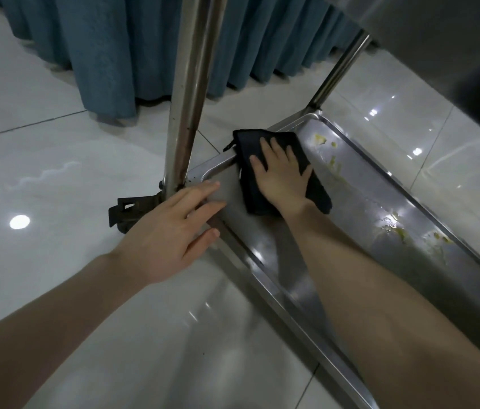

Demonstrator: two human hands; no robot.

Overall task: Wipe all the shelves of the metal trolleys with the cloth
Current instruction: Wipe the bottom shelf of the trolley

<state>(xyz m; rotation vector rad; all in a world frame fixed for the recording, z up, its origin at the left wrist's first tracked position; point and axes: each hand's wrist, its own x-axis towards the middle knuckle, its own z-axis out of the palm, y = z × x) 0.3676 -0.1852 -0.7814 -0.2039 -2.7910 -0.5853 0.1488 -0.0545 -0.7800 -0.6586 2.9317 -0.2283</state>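
The bottom shelf [359, 219] of a metal trolley lies low over the floor, a shiny steel tray running from centre to lower right. A folded dark cloth [250, 149] lies at its far left end. My right hand [284, 175] presses flat on the cloth with straight fingers. My left hand [170, 231] rests with straight fingers on the shelf's near-left corner, beside the upright post [187, 93]. Yellowish food smears [333, 163] dot the shelf along its far rim, with more smears [395, 228] further right.
A black caster brake [132, 211] sticks out at the post's foot. Blue-green curtains [109, 48] hang behind. A second post [340, 69] rises at the far corner. The upper shelf's underside [454, 54] overhangs at top right. Glossy white floor tiles [41, 172] surround the trolley.
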